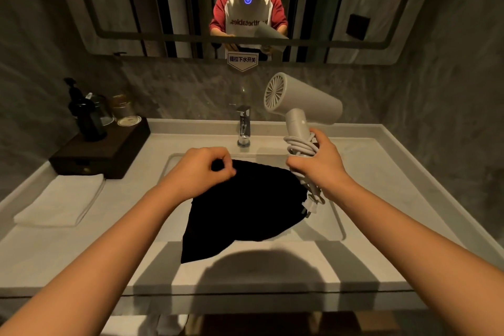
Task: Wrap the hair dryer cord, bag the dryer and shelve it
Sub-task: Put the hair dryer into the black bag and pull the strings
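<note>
A white hair dryer (301, 98) is held upright above the sink, its rear grille facing me. Its white cord (301, 146) is coiled around the handle, and the plug (312, 203) hangs below my wrist. My right hand (319, 163) grips the handle over the coiled cord. A black cloth bag (245, 210) hangs over the basin and drapes onto the front rim. My left hand (203, 166) pinches the bag's top edge and holds it up.
A chrome faucet (243, 127) stands behind the sink basin (335, 215). A folded white towel (61, 203) lies on the left counter. Behind it a dark wooden tray (101, 155) holds a pump bottle (87, 117) and jars. A mirror (136, 3) covers the wall.
</note>
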